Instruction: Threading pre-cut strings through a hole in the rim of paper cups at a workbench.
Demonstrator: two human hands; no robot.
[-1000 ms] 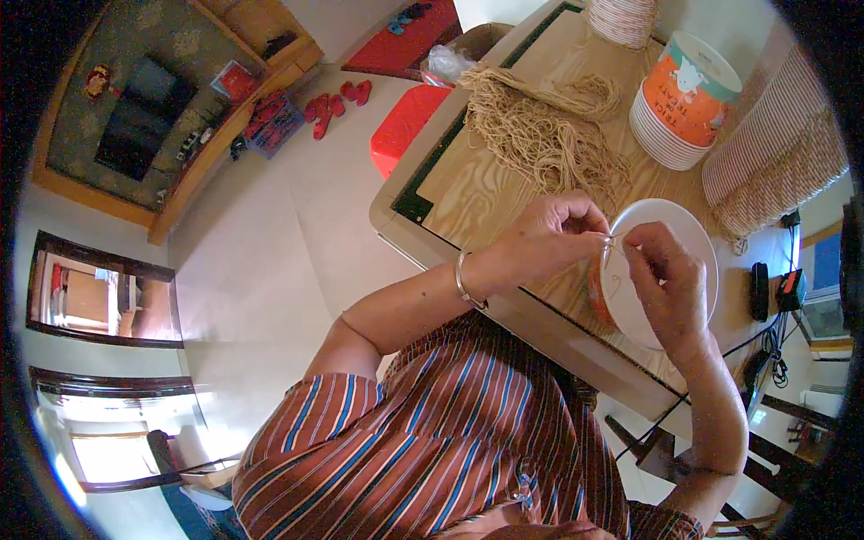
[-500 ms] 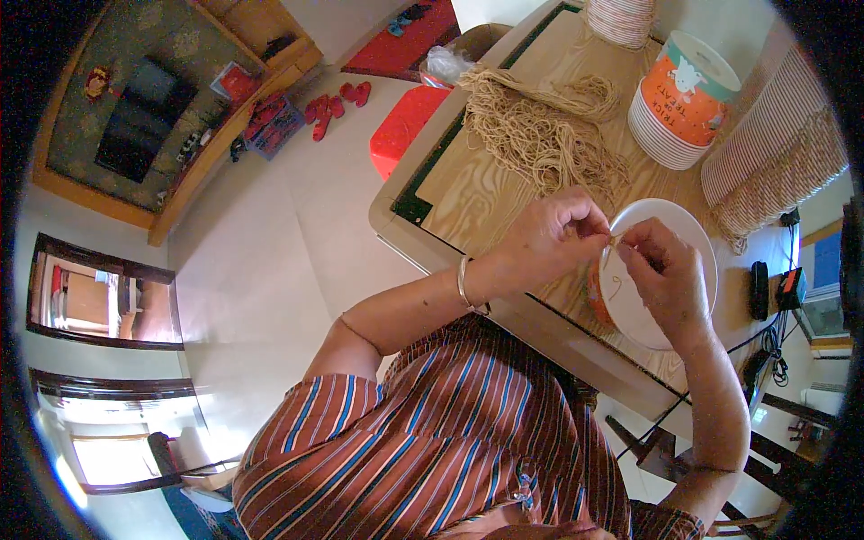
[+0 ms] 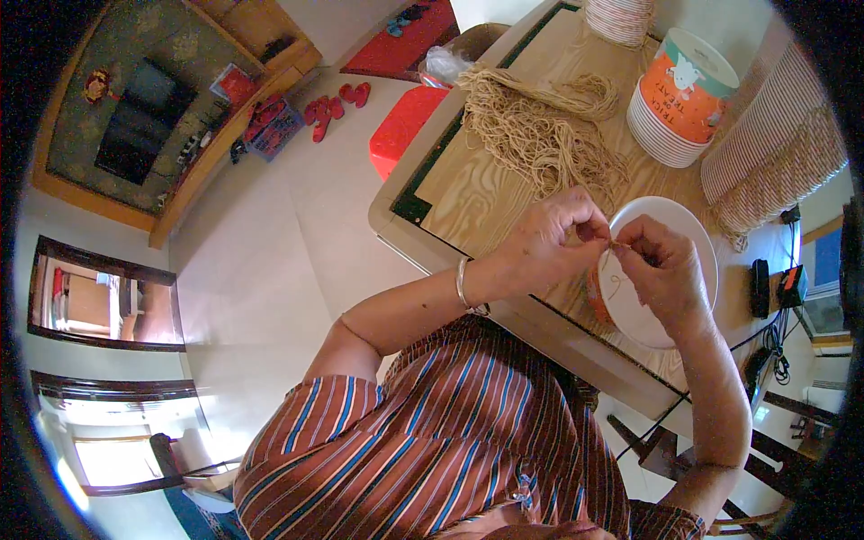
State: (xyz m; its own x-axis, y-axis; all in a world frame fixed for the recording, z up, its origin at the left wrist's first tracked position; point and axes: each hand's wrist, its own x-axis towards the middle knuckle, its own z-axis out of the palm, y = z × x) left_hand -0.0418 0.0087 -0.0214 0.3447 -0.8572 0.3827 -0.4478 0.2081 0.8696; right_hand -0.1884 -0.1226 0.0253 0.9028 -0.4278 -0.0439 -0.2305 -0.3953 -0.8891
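My left hand [image 3: 562,236] and my right hand [image 3: 664,270] meet over a white-lined paper bucket [image 3: 650,331], each with thumb and forefinger pinched. Between the fingertips runs a thin tan string [image 3: 617,286], its loose end curling down over the bucket's white inside. The bucket's outer side shows orange at the left. Just beyond my left hand lies a loose tangled heap of tan string [image 3: 540,126] on the wood-grain tabletop [image 3: 459,211].
A stack of orange and green paper buckets [image 3: 679,99] stands at the far right of the table. Beside it are striped rope-handle bundles [image 3: 774,153], with another striped stack [image 3: 619,20] behind. Black cables [image 3: 776,346] hang at the right; a red stool [image 3: 400,130] stands left of the table.
My fingertips have shifted slightly and are closer together. The dangling string end has changed its curl; both hands stay over the bucket.
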